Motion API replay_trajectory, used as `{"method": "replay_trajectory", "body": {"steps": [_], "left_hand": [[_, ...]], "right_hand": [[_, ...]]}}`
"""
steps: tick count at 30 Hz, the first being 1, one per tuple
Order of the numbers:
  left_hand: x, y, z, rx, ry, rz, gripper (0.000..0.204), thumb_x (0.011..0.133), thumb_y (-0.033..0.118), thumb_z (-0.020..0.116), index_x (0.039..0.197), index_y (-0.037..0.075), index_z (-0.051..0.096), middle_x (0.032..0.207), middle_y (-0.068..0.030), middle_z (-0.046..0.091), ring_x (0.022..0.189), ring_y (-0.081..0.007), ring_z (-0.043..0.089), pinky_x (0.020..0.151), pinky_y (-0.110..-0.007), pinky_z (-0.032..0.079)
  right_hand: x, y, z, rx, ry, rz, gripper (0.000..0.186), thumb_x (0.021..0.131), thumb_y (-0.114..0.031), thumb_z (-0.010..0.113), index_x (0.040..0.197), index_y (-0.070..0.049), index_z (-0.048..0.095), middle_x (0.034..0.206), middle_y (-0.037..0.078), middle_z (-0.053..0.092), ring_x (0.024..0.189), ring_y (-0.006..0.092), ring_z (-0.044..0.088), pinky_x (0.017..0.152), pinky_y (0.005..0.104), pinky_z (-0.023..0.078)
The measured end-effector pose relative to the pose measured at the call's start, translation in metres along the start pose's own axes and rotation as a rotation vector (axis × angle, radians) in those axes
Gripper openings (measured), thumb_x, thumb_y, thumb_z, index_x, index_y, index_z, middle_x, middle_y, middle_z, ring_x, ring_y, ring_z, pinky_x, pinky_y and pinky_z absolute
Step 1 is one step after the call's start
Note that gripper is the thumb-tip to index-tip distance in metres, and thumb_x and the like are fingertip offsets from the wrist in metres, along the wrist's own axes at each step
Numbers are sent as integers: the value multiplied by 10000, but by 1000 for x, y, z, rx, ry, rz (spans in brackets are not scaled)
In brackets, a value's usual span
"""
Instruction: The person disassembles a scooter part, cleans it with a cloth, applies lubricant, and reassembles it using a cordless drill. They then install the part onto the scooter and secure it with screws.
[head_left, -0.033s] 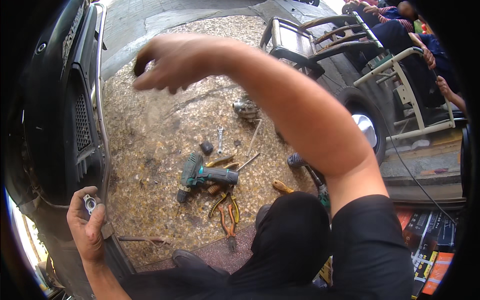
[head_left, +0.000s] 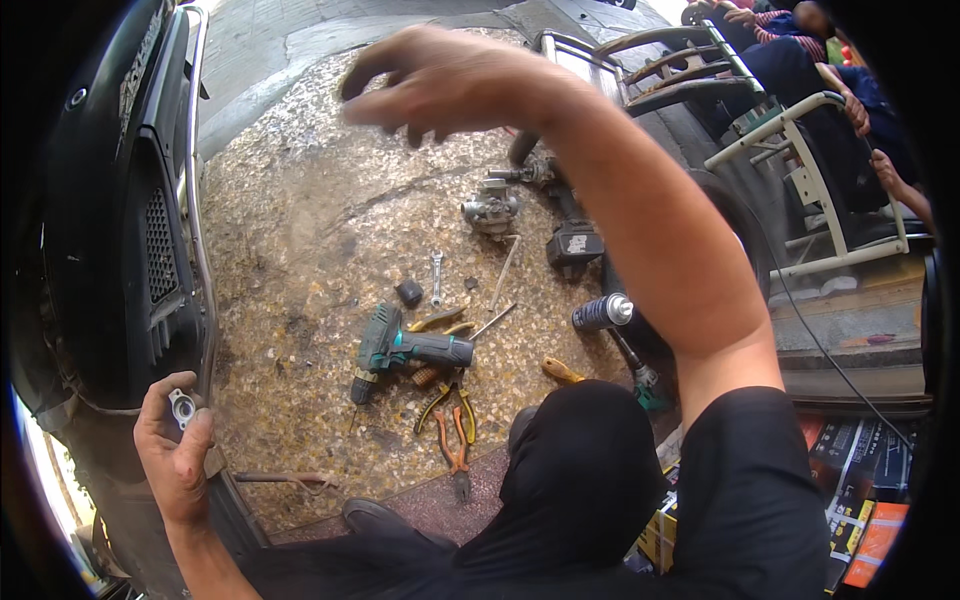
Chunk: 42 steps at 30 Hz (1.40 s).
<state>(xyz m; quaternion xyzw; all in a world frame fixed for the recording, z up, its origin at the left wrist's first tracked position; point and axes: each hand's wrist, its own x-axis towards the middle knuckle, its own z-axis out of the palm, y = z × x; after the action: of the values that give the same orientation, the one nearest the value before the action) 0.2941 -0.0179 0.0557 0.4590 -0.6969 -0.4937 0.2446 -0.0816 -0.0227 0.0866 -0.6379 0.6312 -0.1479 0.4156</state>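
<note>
At the lower left, my left hand [head_left: 182, 460] pinches a small metal flange [head_left: 182, 406] with a round opening between thumb and fingers. My right hand [head_left: 440, 85], slightly blurred, is raised over the far part of the floor, fingers curved and apart from the thumb, with nothing visible in it. Beyond my knee lie a green and black cordless drill [head_left: 384, 345], orange-handled pliers [head_left: 453, 455], a small wrench [head_left: 437, 278] and a black cap-like piece [head_left: 409, 292]. A carburetor-like metal part [head_left: 490, 212] rests on the floor nearer the right arm.
A black vehicle panel [head_left: 95, 230] with a metal bar stands at the left. A battery-powered tool [head_left: 575, 240], a spray can [head_left: 602, 313] and a yellow handle [head_left: 563, 370] lie toward the right. Chairs [head_left: 690, 75] and seated people are at the upper right; boxes [head_left: 860, 480] sit lower right.
My right hand has moved right and upward in the view, and the forearm shifted right, uncovering the spray can and the battery-powered tool. My left hand stays put with the flange.
</note>
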Motion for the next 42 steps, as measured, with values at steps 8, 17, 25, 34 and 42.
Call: {"method": "replay_trajectory", "body": {"steps": [8, 17, 25, 34, 42], "left_hand": [[26, 4, 98, 23, -293, -7, 303, 825, 44, 772, 1057, 30, 577, 877, -18, 623, 777, -78, 577, 680, -243, 488], [60, -28, 147, 407, -318, 102, 330, 787, 126, 836, 1044, 4, 669, 931, -120, 735, 812, -161, 705, 766, -326, 578], [88, -43, 142, 610, -214, 76, 430, 734, 252, 907, 1019, 16, 688, 914, -157, 747, 837, -256, 734, 782, -376, 582], [116, -61, 143, 901, -173, -79, 449, 751, 317, 895, 1103, 89, 735, 1175, -138, 639, 1125, -302, 625, 982, -434, 511], [124, -84, 131, 974, -121, -124, 468, 741, 335, 902, 1124, 118, 741, 1291, -100, 569, 1305, -309, 478, 1097, -451, 409]], "right_hand": [[-323, 213, 88, 317, 910, 705, 408, 904, -184, 748, 1200, 57, 603, 852, 77, 658, 676, 130, 625, 566, 277, 525], [-284, 330, 252, 271, 1189, 531, 802, 761, -193, 902, 1417, -7, 479, 1202, 134, 652, 1110, 220, 635, 977, 340, 500], [-260, 268, 160, 177, 1238, 172, 835, 772, -79, 760, 1512, -22, 379, 1205, 134, 619, 1015, 204, 651, 939, 329, 528], [-86, 145, 163, 451, 486, -429, 794, 728, -213, 813, 1443, -115, 482, 1043, 153, 715, 922, 300, 730, 849, 411, 588], [-38, 128, 189, 532, 392, -458, 739, 725, -183, 817, 1389, -74, 508, 978, 152, 719, 904, 329, 727, 808, 427, 578]]}}
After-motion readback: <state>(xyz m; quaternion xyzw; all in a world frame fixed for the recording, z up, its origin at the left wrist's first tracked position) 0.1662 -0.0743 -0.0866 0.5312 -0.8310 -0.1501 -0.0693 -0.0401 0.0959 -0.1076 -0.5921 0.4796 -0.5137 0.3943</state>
